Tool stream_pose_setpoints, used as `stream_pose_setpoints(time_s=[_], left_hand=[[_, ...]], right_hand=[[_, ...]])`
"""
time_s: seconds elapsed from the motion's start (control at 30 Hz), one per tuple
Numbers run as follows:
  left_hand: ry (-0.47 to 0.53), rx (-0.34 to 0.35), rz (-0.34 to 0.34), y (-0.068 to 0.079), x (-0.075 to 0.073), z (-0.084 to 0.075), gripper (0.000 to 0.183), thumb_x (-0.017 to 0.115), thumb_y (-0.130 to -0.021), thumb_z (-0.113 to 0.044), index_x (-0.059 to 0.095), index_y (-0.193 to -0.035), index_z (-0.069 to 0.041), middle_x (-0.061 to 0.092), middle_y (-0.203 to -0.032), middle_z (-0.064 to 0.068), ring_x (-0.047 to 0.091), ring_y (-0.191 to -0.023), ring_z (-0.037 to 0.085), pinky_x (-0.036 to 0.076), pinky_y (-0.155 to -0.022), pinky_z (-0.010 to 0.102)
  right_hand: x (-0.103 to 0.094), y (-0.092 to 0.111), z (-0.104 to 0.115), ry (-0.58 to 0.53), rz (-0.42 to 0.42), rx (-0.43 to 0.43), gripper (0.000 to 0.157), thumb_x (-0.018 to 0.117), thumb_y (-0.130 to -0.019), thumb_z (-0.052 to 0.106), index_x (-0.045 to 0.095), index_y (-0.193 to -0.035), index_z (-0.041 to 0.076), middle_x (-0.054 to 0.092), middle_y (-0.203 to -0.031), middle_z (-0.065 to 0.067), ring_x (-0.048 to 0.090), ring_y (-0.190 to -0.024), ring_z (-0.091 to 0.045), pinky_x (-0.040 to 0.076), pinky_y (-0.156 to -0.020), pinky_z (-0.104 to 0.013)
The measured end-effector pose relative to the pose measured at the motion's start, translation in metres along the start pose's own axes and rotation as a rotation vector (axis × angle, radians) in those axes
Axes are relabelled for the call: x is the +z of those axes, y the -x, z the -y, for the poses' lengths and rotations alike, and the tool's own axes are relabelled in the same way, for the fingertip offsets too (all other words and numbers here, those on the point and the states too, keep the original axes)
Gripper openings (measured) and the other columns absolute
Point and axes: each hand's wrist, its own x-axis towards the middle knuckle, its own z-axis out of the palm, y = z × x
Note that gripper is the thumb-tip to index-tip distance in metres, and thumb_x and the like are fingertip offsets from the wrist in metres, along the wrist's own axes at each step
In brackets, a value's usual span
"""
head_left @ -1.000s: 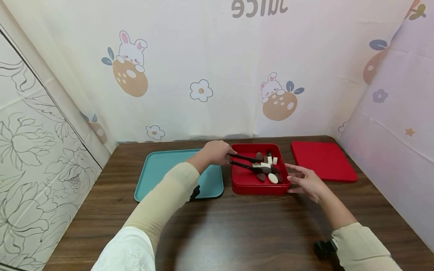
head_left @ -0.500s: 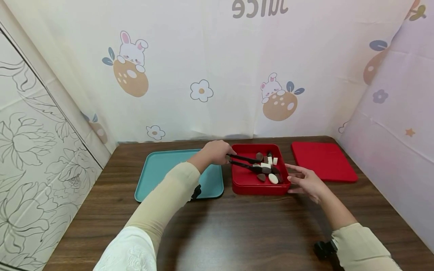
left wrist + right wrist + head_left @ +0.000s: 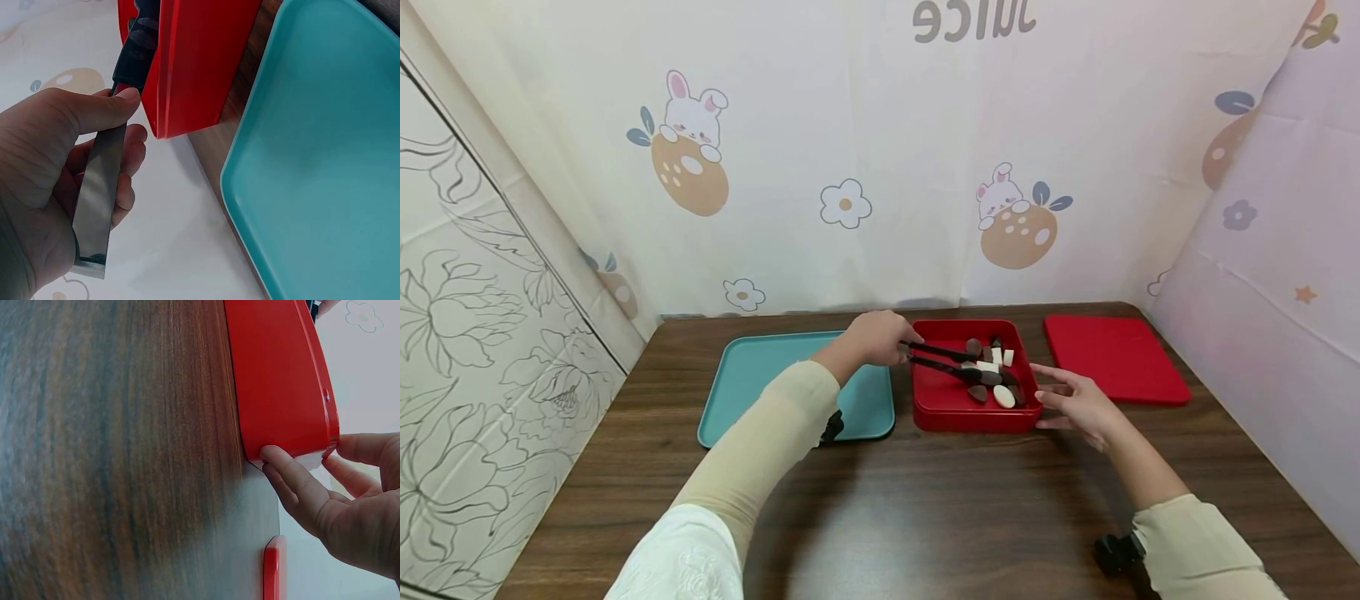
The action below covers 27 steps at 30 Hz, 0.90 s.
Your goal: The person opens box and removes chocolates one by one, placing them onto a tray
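My left hand grips a pair of tongs with metal arms and black ends, thumb on one arm and fingers behind. The tongs' ends reach into a red box with dark brown and white pieces that look like chocolates. Near their ends is a dark piece; whether they pinch it I cannot tell. Against the box's right wall, my right hand touches with spread, fairly straight fingers. The wall under those fingertips is partly hidden.
Left of the box, a teal tray lies partly beneath my left forearm. A flat red lid-like panel lies at the back right of the wooden table. A printed curtain hangs behind the table.
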Motion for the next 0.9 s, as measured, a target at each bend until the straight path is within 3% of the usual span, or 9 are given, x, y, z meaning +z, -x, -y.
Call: stream_pose_setpoints(time_s=[0.43,0.77,0.9], left_hand=[[0.019,0.017,-0.023,0.011,-0.007,0.0,0.039,0.066,-0.092,-0.019,0.066,-0.13,-0.025,0.069,-0.111,-0.006,0.058,-0.086,0.009,0.049,-0.07,0.026],[0.045,0.031,-0.034,0.027,-0.01,0.003,0.04,0.068,-0.091,-0.019,0.066,-0.13,-0.024,0.071,-0.096,-0.004,0.057,-0.074,0.011,0.047,-0.06,0.025],[0.03,0.041,-0.049,0.034,-0.01,0.006,0.04,0.069,-0.091,-0.02,0.066,-0.13,-0.026,0.07,-0.104,-0.004,0.061,-0.081,0.009,0.047,-0.06,0.023]], right_hand=[[0.001,0.001,0.001,-0.002,-0.004,0.005,0.063,0.052,-0.101,0.009,0.021,-0.156,0.006,0.029,-0.146,-0.037,0.044,-0.126,-0.047,0.054,-0.083,-0.048],[0.001,0.001,0.001,-0.001,-0.014,0.006,0.062,0.052,-0.101,0.008,0.022,-0.155,0.006,0.029,-0.146,-0.037,0.041,-0.128,-0.05,0.053,-0.084,-0.049],[0.001,0.0,0.001,0.004,-0.017,0.009,0.063,0.053,-0.1,0.009,0.022,-0.155,0.006,0.028,-0.146,-0.037,0.041,-0.128,-0.051,0.053,-0.084,-0.049]])
